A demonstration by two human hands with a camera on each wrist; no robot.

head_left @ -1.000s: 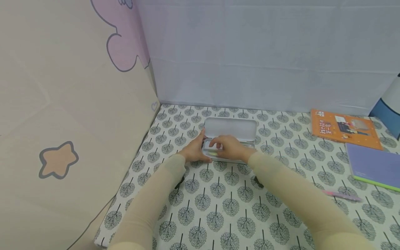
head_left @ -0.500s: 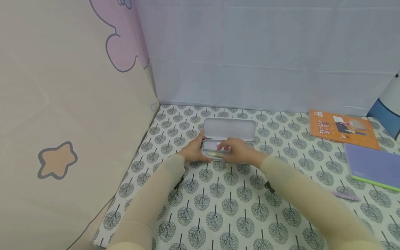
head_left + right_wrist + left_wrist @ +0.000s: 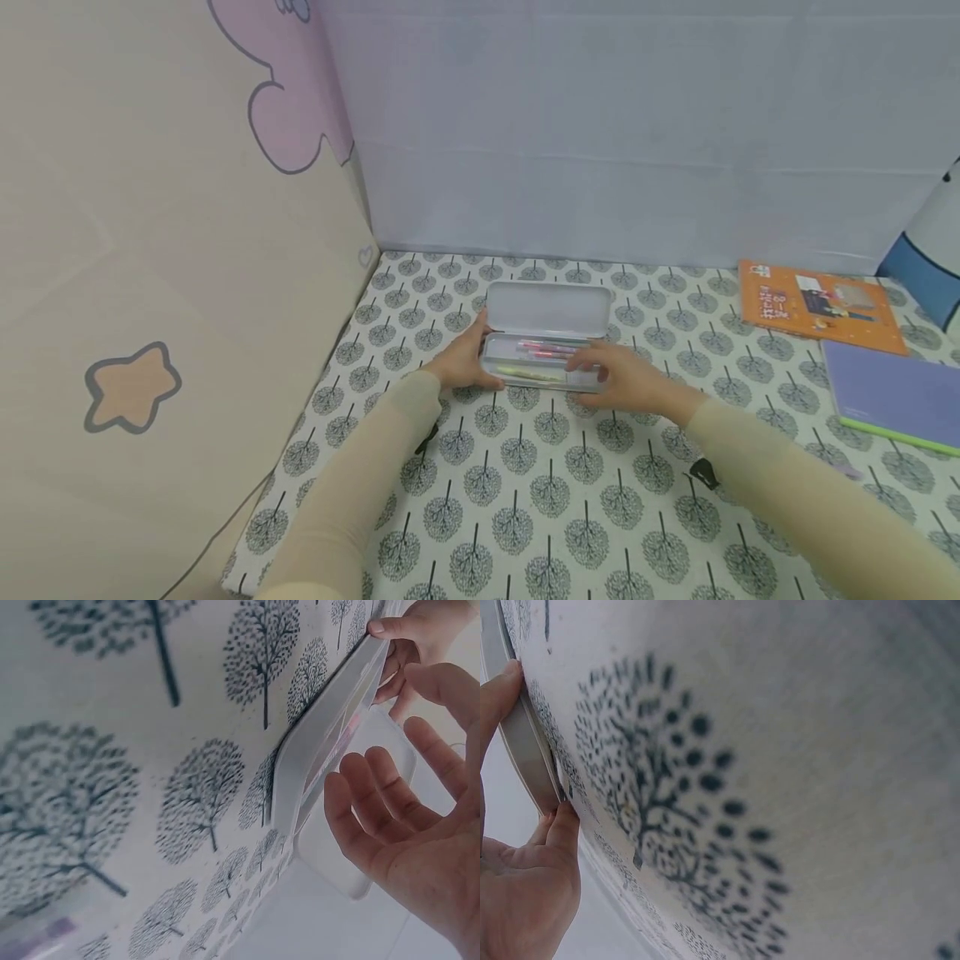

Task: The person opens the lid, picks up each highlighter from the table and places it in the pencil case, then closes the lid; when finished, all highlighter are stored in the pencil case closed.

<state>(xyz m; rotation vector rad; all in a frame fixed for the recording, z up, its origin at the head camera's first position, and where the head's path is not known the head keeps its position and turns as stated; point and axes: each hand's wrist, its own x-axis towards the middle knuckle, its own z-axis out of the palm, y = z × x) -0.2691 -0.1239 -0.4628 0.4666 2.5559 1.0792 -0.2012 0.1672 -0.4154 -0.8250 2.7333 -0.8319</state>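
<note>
A pale pencil case [image 3: 491,364] lies on the patterned tablecloth, its lid [image 3: 549,308] raised at the back. Reddish pens [image 3: 547,350] lie in the rear part of the case, and a yellow pen [image 3: 528,372] in the front part. My left hand [image 3: 467,358] holds the case by its left end, thumb at the front corner and fingers round the back; the left wrist view shows them on its wall [image 3: 529,750]. Over the right end hovers my right hand [image 3: 626,379], its fingers loosely bent with nothing in them.
To the right lie an orange booklet [image 3: 821,307] and a purple notebook [image 3: 892,392] with a green edge. A purple pen [image 3: 45,937] lies on the cloth, mostly hidden behind the right sleeve in the head view. A blue-and-white object [image 3: 926,258] stands at the far right.
My right hand has drawn back rightward from the middle of the pencil case, uncovering the pens inside. My left hand stays at the left end. The right sleeve now covers most of the purple pen.
</note>
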